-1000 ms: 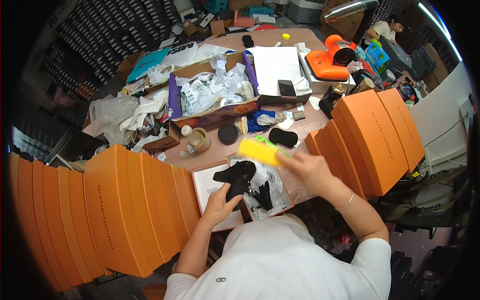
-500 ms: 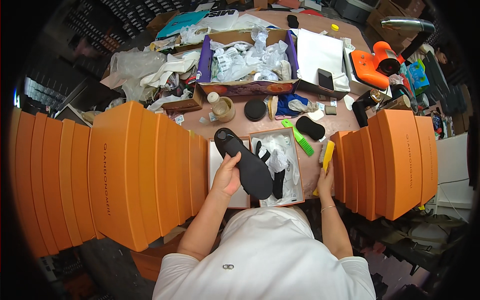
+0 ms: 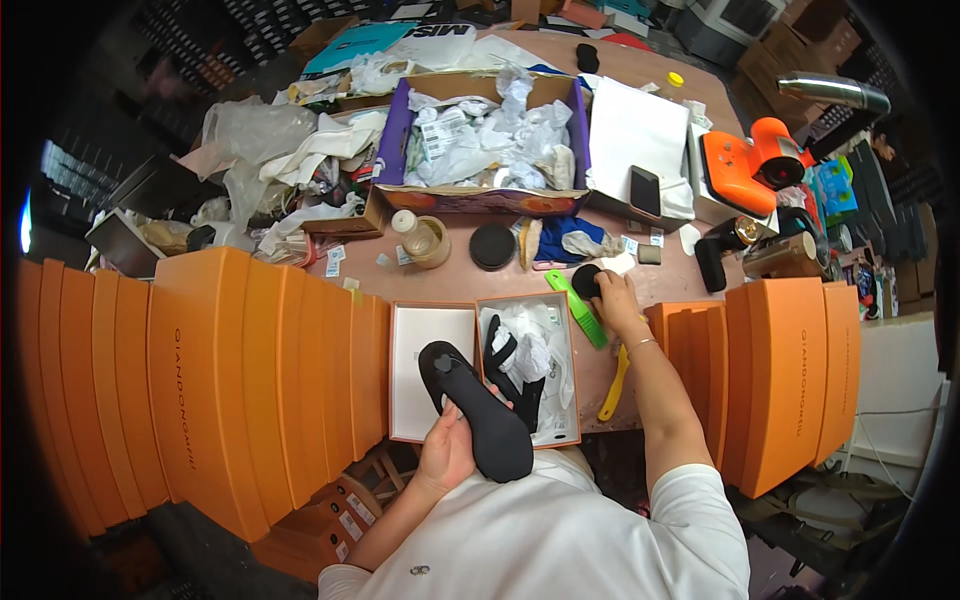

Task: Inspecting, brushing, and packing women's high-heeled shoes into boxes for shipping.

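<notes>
My left hand is closed around a black sandal, its sole turned up, above the near side of an open shoe box. In that box lies another black sandal with white tissue paper; the held sandal hides part of both. Further off to the right, my right hand grips a black oval shoe sponge, its fingers covering one end. Beside the sponge is a green brush. A yellow-handled brush lies on the table under my right forearm.
Stacked orange shoe boxes stand on the left, with more orange boxes on the right. Behind are a purple carton of paper, a jar, a round black tin, a phone and an orange heat tool.
My right hand has let go of the yellow brush and reached forward to the black sponge. My left hand has drawn the sandal nearer to me and slightly left.
</notes>
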A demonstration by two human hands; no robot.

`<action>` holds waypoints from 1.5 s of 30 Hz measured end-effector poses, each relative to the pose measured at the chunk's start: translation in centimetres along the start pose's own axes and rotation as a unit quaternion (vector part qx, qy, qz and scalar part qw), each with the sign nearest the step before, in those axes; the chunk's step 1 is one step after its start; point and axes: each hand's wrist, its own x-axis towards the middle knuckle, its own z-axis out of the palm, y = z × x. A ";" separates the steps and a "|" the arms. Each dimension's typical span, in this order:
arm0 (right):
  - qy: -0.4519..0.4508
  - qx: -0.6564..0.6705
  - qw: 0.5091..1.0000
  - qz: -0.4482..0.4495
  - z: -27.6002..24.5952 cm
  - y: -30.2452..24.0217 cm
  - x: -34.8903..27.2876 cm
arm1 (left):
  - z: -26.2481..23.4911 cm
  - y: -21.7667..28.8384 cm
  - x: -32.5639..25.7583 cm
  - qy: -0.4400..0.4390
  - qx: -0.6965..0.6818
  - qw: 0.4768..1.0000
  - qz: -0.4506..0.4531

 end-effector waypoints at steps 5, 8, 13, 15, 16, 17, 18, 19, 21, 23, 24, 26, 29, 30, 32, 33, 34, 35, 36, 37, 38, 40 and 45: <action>0.185 0.180 0.965 -0.045 -2.6 -5.4 -0.2 | -2.0 1.2 1.6 -0.005 -0.033 0.997 0.071; 0.134 0.188 0.966 -0.118 -4.5 -12.1 4.0 | -2.0 2.6 2.5 -0.046 -0.072 0.992 0.090; 0.084 0.000 0.974 -0.210 2.0 -15.7 12.3 | -0.9 4.2 4.3 -0.065 -0.137 0.985 0.081; 0.052 -0.049 0.976 -0.204 4.6 -14.7 13.0 | -0.9 4.4 5.1 -0.054 -0.138 0.985 0.091; 0.065 0.002 0.982 -0.177 3.3 -15.7 12.5 | -1.3 4.4 5.4 -0.043 -0.153 0.982 0.102; 0.081 0.102 0.977 -0.168 2.1 -16.9 11.0 | -1.8 4.5 5.5 -0.033 -0.166 0.979 0.110; 0.098 0.196 0.963 -0.158 0.3 -18.1 8.8 | -2.3 4.7 5.7 -0.012 -0.155 0.981 0.116; 0.114 0.289 0.939 -0.150 -1.9 -19.3 6.2 | -2.9 5.0 5.8 0.008 -0.145 0.981 0.125; 0.045 0.314 0.933 -0.173 -7.0 -21.5 -1.7 | -3.8 5.6 6.4 0.041 -0.148 0.980 0.128; -0.003 0.308 0.915 -0.262 -7.8 -21.6 -9.5 | -4.1 6.0 7.3 0.069 -0.163 0.978 0.107; -0.021 0.258 0.913 -0.315 -7.5 -22.0 -11.3 | -4.1 5.6 7.9 0.059 -0.146 0.982 0.101; 0.022 0.230 0.916 -0.329 -5.8 -23.6 -11.9 | -3.8 3.8 8.4 0.042 -0.110 0.990 0.077; 0.105 0.234 0.936 -0.240 -5.1 -26.4 -7.4 | -4.5 2.0 7.5 0.034 -0.142 0.989 0.018; 0.134 0.231 0.928 -0.259 -5.0 -26.4 -7.9 | -4.6 2.7 7.4 0.035 -0.097 0.995 0.007; 0.106 0.258 0.925 -0.258 -4.7 -24.9 -12.5 | -2.6 4.8 7.3 0.081 -0.071 0.993 0.043; 0.082 0.269 0.925 -0.256 -5.1 -24.4 -14.9 | -2.6 5.1 6.9 0.091 -0.099 0.990 0.052; 0.091 0.263 0.923 -0.265 -4.8 -24.3 -15.6 | -3.1 5.3 7.0 0.084 -0.064 0.994 0.037; 0.122 0.261 0.924 -0.253 -4.1 -24.2 -14.6 | -3.6 4.8 6.9 0.050 -0.040 0.997 0.035; 0.155 0.259 0.923 -0.236 -4.3 -24.9 -11.9 | -4.0 4.2 6.5 0.016 -0.012 0.999 0.029; 0.191 0.253 0.922 -0.221 -4.6 -25.0 -10.5 | -4.0 3.6 6.6 -0.023 0.015 0.999 0.022; 0.189 0.255 0.923 -0.217 -4.8 -24.6 -11.3 | -1.1 3.4 5.7 0.073 0.000 0.997 0.030; 0.196 0.267 0.917 -0.222 -4.9 -25.2 -11.9 | -2.1 4.5 5.8 0.023 -0.003 0.999 0.025; 0.185 0.256 0.916 -0.246 -5.4 -26.0 -13.8 | -1.4 4.4 4.8 -0.016 0.070 0.997 0.022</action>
